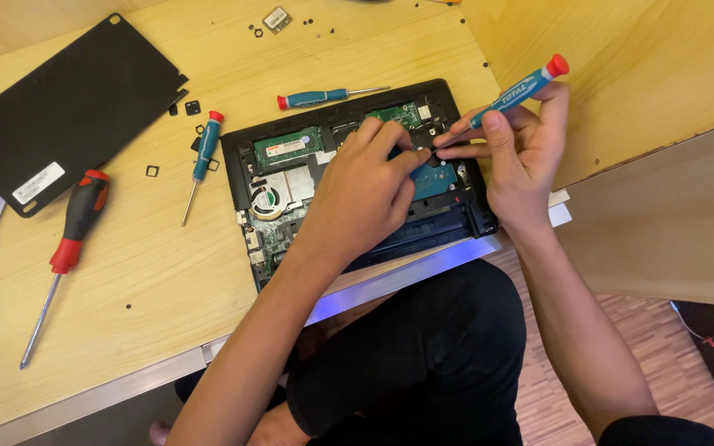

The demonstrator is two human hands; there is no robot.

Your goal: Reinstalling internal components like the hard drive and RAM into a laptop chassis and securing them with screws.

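Observation:
An opened black laptop [241, 153] lies bottom-up on the wooden desk [126, 264], its green circuit boards, memory stick and fan exposed. My left hand [365, 194] rests on the laptop's middle, fingertips pinching at a small part beside the drive bay. My right hand [522, 149] holds a small blue precision screwdriver [518, 89] with a red cap, its tip pointing down at the same spot next to my left fingertips.
Two more blue precision screwdrivers [207, 149] [316, 97] lie left of and behind the laptop. A large red-and-black screwdriver [76, 223] lies at the left. The removed black cover panel [59, 107] sits at the back left. Small screws and black pads are scattered about. A wooden partition [621, 74] stands at the right.

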